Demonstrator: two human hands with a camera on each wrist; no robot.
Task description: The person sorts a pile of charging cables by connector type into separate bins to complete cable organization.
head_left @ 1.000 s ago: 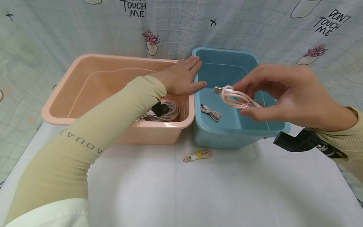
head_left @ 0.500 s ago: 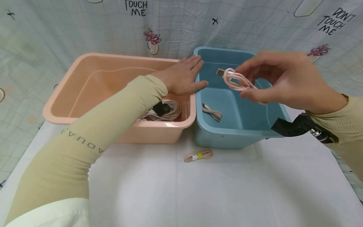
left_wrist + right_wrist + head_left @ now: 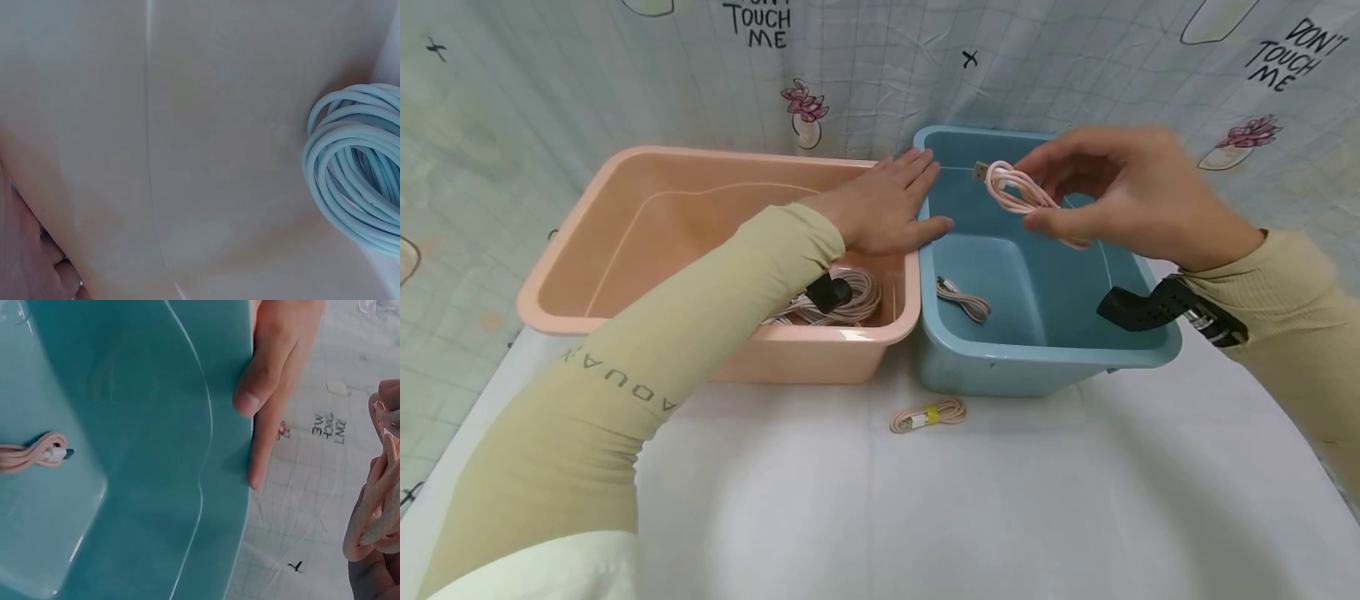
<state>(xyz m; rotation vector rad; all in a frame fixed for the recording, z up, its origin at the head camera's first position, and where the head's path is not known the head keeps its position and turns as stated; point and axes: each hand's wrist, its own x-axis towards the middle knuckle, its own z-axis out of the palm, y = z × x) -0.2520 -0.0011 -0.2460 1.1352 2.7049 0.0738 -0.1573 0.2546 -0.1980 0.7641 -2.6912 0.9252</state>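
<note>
In the head view my right hand pinches a coiled pink USB cable between thumb and fingers, above the blue bin. The cable's metal plug points left. My left hand lies with straight fingers across the touching rims of the peach bin and the blue bin, its thumb over the blue rim. A smaller bundled cable lies on the blue bin's floor. Beneath the left forearm, a thick cable coil sits in the peach bin, partly hidden; the left wrist view shows this coil closer.
On the white tabletop, in front of the bins, lies another pink cable with a yellow tie. A printed curtain hangs behind both bins. Black wrist cameras jut from both forearms.
My right hand has moved up and slightly left in the head view, carrying the pinched cable toward the far side of the blue bin. The left hand has stayed in place.
</note>
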